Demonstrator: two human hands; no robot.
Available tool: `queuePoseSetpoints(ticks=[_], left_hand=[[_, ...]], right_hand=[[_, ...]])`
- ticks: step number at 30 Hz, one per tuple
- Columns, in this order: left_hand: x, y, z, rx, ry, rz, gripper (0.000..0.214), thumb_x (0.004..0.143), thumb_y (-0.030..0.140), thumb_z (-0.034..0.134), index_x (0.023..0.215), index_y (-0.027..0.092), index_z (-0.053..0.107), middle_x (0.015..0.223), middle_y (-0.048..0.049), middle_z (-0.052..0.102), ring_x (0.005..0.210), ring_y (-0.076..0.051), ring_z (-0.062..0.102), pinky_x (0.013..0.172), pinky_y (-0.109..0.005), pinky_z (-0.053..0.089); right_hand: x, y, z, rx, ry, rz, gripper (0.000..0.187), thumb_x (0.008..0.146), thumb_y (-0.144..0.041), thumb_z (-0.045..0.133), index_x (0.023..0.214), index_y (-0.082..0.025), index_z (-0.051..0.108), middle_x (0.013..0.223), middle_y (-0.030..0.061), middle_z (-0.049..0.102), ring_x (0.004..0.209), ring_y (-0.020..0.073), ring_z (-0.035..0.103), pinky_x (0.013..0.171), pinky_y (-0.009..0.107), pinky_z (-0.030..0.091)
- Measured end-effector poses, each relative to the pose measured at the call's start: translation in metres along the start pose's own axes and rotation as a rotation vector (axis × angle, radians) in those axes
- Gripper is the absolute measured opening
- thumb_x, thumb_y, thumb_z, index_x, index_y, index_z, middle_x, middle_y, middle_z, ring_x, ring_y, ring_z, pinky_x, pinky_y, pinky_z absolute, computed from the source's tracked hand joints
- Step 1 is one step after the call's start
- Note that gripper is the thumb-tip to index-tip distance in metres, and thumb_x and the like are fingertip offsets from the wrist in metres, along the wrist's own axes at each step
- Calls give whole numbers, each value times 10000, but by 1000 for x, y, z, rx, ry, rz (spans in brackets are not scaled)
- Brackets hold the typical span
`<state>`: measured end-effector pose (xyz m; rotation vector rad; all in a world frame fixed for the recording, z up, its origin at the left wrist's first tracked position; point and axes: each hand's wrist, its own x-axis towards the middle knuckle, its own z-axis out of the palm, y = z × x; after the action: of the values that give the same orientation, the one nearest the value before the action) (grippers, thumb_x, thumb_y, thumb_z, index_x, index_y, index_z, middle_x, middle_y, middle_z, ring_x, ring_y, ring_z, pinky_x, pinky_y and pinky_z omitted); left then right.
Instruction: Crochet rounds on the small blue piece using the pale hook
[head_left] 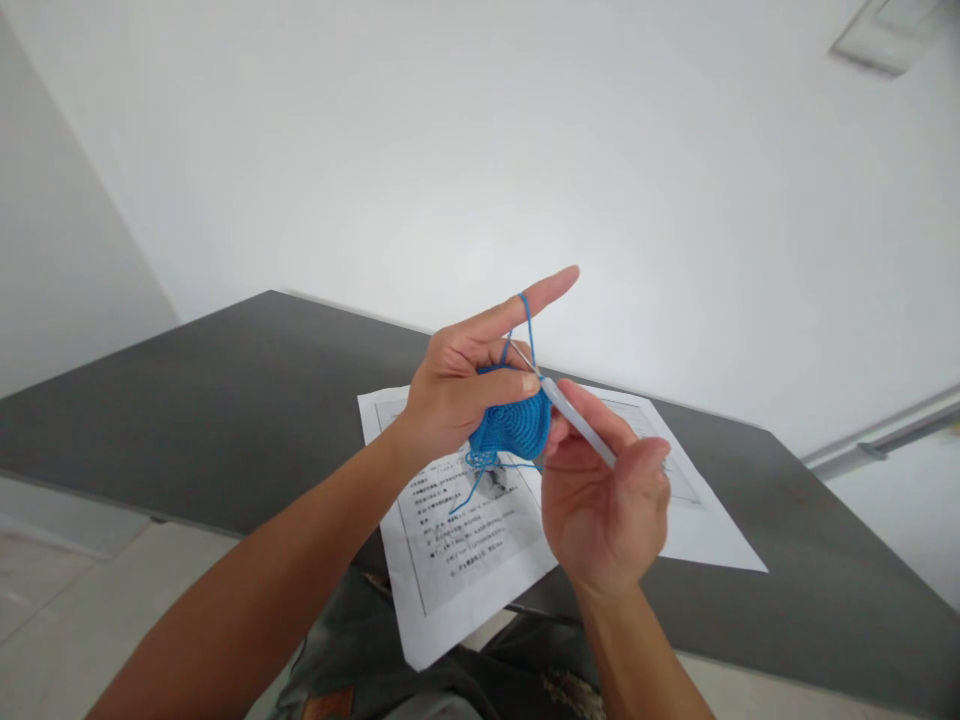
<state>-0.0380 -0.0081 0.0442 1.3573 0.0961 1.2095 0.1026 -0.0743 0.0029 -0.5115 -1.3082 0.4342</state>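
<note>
Between the thumb and fingers of my left hand is a blue crochet piece, rounded, with rings of stitches showing. A strand of blue yarn loops over my left index finger, which points out to the upper right. My right hand grips a crochet hook by its pale handle. The hook's thin metal shaft reaches to the top edge of the piece, beside my left thumb, close to the yarn. Loose yarn hangs under the piece.
Printed sheets lie on the dark grey table below my hands, one overhanging the front edge. A white wall rises behind the table. My legs are under the near edge. A metal rail runs at the right.
</note>
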Motion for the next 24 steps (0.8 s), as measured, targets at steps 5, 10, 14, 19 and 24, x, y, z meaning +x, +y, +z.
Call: queuePoseSetpoints(ticks=[5,10,14,19,24], left_hand=[[-1,2,4,84,97,104,635,895,210,853,1506,330,726,703,14,720,483,-101,530,444,-231,380],[-1,1,2,123,151,140,618,874,221,870,1474,311,755,719,-1,687,521,-93,459,444,-230,345],[-2,2,1,74,148,91,678,856,232,883,1514,278,722,737,-17,696,548,-114,509,460,-238,393],[0,2,1,-10,122,61,726,838,214,890,1534,290,697,729,-2,702,548,-117,520,485,-242,419],[-1,3,2,-42,141,81,711,843,174,876,1523,292,704,714,10,671,526,-101,465,476,-243,394]], right_hand=[[-6,-5,-4,-485,-29,-253,385,1098,-249,599,1449,-334,734,1094,53,742,945,198,685,789,386,604],[-8,-2,-2,-873,-80,-473,576,1058,-167,644,1619,-272,564,1135,78,733,1039,232,700,865,405,644],[-11,6,1,-890,-7,-554,603,1042,-139,662,1621,-275,570,1161,92,746,1080,254,724,901,426,653],[-17,10,5,-775,107,-499,542,1019,-130,711,1526,-319,675,1220,78,768,1120,256,731,936,447,645],[-20,8,16,-677,188,-411,508,1017,-127,726,1478,-341,709,1207,46,791,1137,232,746,953,423,650]])
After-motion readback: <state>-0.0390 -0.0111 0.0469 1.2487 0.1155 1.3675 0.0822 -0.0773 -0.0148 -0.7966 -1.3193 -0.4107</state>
